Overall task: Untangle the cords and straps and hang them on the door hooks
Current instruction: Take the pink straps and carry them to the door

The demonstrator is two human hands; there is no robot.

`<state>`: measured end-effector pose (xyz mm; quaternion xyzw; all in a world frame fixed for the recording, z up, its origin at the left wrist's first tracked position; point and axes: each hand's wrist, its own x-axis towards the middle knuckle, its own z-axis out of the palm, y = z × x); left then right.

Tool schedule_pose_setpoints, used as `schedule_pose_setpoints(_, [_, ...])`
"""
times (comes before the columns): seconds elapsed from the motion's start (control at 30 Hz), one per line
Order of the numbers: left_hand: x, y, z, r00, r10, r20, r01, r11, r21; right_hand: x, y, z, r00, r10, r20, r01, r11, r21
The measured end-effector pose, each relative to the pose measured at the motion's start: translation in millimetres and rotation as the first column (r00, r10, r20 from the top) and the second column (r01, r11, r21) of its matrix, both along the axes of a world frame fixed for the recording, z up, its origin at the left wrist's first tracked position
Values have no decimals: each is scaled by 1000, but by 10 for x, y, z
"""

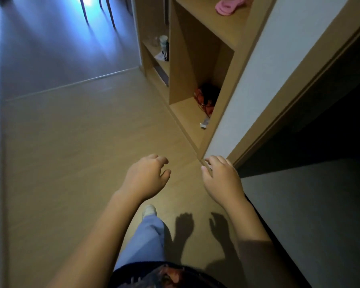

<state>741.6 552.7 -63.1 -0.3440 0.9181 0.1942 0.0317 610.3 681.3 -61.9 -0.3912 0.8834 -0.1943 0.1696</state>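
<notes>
The left hand (147, 177) and right hand (221, 180) are hanging relaxed, holding nothing; the cords (204, 97) are lying tangled on the shelf (185, 114), untouched.

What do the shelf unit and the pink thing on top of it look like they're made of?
The shelf unit: probably laminated board, matte, by its even pale wood tone and flat square-edged panels. The pink thing: likely moulded plastic, smooth with a slight sheen and rounded edges.

Head-worn camera (wide-angle) looks forward and down over the floor (71, 152).
</notes>
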Motion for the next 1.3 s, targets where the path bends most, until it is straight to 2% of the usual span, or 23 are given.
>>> schedule_pose_setpoints(0.2, [-503,-1200,92,997,-69,-31,68,997,-38,-433,-1264,111,999,7,-48,-7,1000,4])
schedule_pose_setpoints(0.4, [-1051,-2148,239,988,-146,-58,142,987,-70,-803,-2164,274,995,-67,-68,63,996,-58])
schedule_pose_setpoints(0.67, [-2118,-3042,299,969,-186,-161,178,982,-65,-1644,-2975,290,992,-130,1,130,989,-71])
schedule_pose_setpoints(0.73, [-2474,-3250,321,963,-201,-178,195,979,-53,-1915,-3150,298,986,-170,2,168,978,-122])
schedule_pose_setpoints(0.9, [-3433,-3742,444,950,-243,-195,243,970,-22,-2740,-3629,395,933,-336,-132,278,902,-331])
schedule_pose_setpoints(1.13, [-4623,-4252,555,930,-263,-255,283,958,43,-3716,-4134,568,901,-419,-112,378,886,-270])
schedule_pose_setpoints(1.3, [-5363,-4550,581,950,-163,-266,202,972,124,-4132,-4406,549,856,-511,-79,475,837,-273])
